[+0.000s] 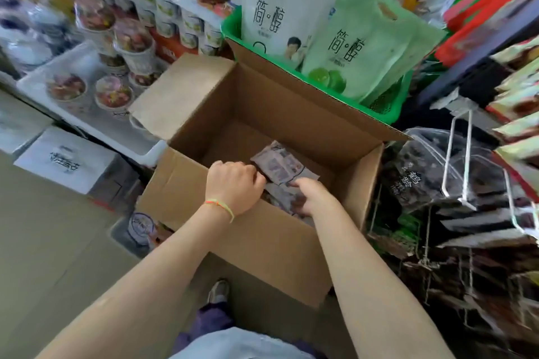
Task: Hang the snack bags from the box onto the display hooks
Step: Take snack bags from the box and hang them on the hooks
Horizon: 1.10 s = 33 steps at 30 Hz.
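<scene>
Both forearms reach forward and down into the open cardboard box [262, 230], whose flaps are folded outward. The left hand [233, 183], with a thin coloured bracelet [220, 207] at the wrist, lies knuckles up over the near edge of the box, its fingers curled down onto the snack bags [280, 167] inside; the fingertips are hidden, so how firmly it grips cannot be told. The right hand [312, 195] is lower in the box, fingers bent around the edge of the same pale purple packets. The bags lie flat on the box floor, close to its near wall. To the right, white wire display hooks [463, 154] jut out, with dark packets hanging beside and below them. Behind the box a green basket [230, 29] holds tall pouches.
</scene>
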Tool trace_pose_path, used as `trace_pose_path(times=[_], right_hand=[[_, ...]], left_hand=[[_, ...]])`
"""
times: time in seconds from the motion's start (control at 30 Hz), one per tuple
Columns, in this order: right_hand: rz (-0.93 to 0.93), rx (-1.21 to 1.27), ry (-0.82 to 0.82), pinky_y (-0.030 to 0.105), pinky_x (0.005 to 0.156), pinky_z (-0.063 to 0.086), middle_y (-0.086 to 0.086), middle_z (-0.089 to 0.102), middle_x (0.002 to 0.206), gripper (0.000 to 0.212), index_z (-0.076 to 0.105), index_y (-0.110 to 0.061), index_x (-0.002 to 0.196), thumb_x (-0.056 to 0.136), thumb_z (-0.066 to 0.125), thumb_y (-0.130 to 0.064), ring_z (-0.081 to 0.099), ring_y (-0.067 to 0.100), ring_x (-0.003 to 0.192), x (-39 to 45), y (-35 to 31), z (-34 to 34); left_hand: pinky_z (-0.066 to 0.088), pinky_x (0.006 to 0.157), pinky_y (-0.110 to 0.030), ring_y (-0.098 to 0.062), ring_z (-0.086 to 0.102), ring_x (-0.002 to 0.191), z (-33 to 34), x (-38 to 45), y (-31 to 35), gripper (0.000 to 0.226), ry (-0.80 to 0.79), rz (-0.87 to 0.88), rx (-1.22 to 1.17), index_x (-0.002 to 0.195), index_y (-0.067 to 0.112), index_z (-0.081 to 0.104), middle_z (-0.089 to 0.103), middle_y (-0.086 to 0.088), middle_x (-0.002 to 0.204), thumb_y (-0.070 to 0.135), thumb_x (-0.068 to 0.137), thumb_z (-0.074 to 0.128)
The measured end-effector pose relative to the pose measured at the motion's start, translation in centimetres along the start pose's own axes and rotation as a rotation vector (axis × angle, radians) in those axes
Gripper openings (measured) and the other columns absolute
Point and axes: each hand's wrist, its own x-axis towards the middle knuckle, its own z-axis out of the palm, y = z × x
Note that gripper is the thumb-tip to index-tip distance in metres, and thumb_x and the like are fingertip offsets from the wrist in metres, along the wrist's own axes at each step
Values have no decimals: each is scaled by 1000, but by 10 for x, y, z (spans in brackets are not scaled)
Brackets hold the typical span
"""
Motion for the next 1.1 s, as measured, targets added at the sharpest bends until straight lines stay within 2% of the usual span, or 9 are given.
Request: trace_pose_path(times=[0.27,0.43,0.57,0.7,0.77,0.83,0.97,1.03,1.1], right_hand=[[12,475,-129,35,91,46,14,52,142,28,54,-1,128,102,42,-4,52,26,130,-27,-9,1],[-216,569,-287,28,74,45,7,61,123,22,64,-5,118,102,51,-12,59,17,108,-91,-18,-2],[-386,562,-453,29,83,47,4,62,129,32,66,-11,128,101,53,-22,55,16,120,-152,-25,-17],[-520,587,-539,30,88,44,2,62,127,34,66,-12,130,103,49,-25,55,16,114,-197,-24,-40],[-642,544,-572,29,86,46,1,66,121,32,68,-12,126,104,46,-20,59,15,111,-217,-23,-54],[-781,515,-482,25,76,51,3,72,108,29,71,-12,115,103,45,-11,65,14,98,-234,-24,-69],[-1034,336,208,23,73,43,-4,67,84,20,74,-26,100,94,59,-13,60,8,78,-246,-21,-97],[-1089,329,239,22,75,43,-9,66,89,16,70,-30,105,89,67,-30,62,5,82,-252,-18,-101],[-1063,396,14,25,76,50,-6,74,99,28,68,-24,108,84,72,-39,69,8,91,-262,-19,-99]], left_hand=[[37,65,-30,-21,66,76,-7,6,0,43,-98,-14,-18,67,22,58,70,1,78,43,96,33],[50,82,-33,-24,61,109,-12,22,-3,29,-159,-141,-258,115,27,64,63,0,116,40,92,53],[48,100,-39,-24,47,129,-33,37,16,64,-44,-33,-508,142,24,46,50,-2,141,34,85,72],[52,78,-39,-16,63,87,-64,37,43,21,68,39,-887,101,12,72,73,-8,96,23,85,65],[51,63,-46,-17,58,65,-83,31,56,31,117,9,-1069,77,5,69,68,-17,73,33,85,59],[58,66,-47,-27,71,70,-104,26,64,36,120,-67,-1289,79,7,72,73,-17,76,40,90,64],[60,65,-36,-28,75,72,-150,13,73,25,16,-155,-1687,90,7,73,77,-16,84,30,94,64],[58,60,-32,-26,74,68,-166,6,76,24,-40,-83,-1736,87,7,74,76,-17,83,26,95,63],[58,59,-32,-27,74,68,-181,-1,82,22,-92,-14,-1760,84,9,76,76,-18,83,24,94,63]])
